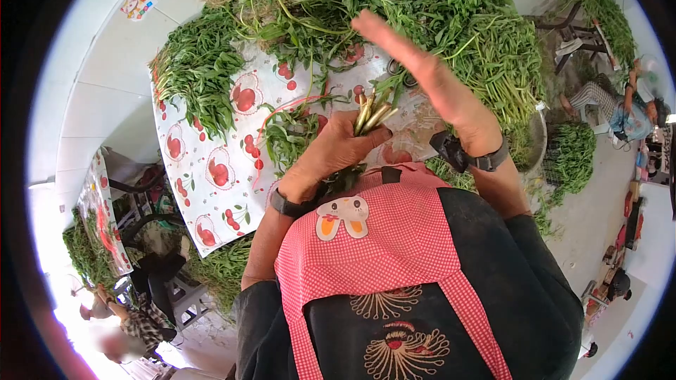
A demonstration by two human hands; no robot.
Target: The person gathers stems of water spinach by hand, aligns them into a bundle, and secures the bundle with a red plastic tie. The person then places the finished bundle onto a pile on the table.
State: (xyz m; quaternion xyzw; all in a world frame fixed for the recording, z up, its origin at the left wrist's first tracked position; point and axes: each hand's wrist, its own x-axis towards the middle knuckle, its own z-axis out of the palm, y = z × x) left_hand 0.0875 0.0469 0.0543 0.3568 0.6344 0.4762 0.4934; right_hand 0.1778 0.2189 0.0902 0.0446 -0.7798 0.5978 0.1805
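My left hand (345,142) is closed around a small bundle of green stems (373,114), cut ends up, near the table edge by my apron. My right hand (401,46) is stretched out above the table, fingers extended toward the large heap of leafy greens (451,0); nothing shows in it. Loose leafy stems (285,142) lie beside my left hand, with a thin red string (262,134) running near them. Behind my right wrist, a dark metal ring-like object (410,79) is partly hidden.
The table has a white fruit-print cover (224,162). Another pile of greens (201,63) lies at its left. More greens (572,155) stand on the floor at right. One person (623,109) sits at far right, another (134,317) at lower left.
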